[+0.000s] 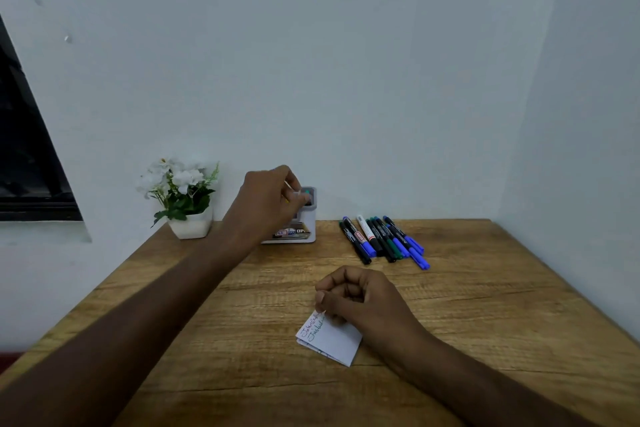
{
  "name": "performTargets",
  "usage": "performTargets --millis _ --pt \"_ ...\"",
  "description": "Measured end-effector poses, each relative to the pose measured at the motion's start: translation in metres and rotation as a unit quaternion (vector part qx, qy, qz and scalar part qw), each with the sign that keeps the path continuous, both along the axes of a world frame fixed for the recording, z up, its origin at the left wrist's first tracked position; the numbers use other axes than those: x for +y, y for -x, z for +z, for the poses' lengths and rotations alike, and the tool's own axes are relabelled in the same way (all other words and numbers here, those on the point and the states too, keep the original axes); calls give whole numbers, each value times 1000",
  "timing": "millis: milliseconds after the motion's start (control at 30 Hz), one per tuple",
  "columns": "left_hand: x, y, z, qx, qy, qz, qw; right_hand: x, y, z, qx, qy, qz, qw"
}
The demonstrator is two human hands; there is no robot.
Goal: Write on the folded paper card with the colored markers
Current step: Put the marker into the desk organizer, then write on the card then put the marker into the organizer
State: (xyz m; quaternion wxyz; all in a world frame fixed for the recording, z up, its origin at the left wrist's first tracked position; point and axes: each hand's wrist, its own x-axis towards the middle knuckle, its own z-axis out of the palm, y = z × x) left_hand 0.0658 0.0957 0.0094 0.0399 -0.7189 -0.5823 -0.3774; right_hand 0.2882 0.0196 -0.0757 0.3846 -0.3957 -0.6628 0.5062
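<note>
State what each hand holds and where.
Left hand pinches a thin pale item, unclear what, over the pen holder. Right hand pinches the folded card at its far top corner.

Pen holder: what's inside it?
Through the holder's open top a green marker tip shows. The left hand pinches something pale there and covers the rest, so the other contents can't be seen.

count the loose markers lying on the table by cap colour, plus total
Markers lying in the row right of the pen holder, by cap colour as far as it shows:
Blue: 4
Black: 2
Green: 1
White-bodied marker, cap hidden: 1
Total: 8; they overlap, so one could be hidden.
</note>
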Motion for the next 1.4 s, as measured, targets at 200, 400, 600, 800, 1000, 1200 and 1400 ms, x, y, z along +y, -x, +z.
performTargets --millis 200,400,600,800,1000,1200,1400 --pt "-90 6 -54 106 150 -160 970 5 0 1 31 30 -28 999" --pt "-102 8 -73 180 160 -158 958 30 -16 13 -271 -285 -130 910" --pt "-98 12 -76 182 165 -165 955 52 -32 8 -407 -329 -95 847" --pt "-101 10 -72 190 167 -173 952 47 -41 13 -393 -343 -176 834" --pt "-105 6 -71 164 147 -243 945 53 -40 8 -444 -322 -136 825" --pt "-102 2 -72 128 156 -276 940 47 -40 8 -515 -246 -136 810" --pt "-103 3 -73 111 141 -275 945 43 -38 10 -549 -215 -136 796"
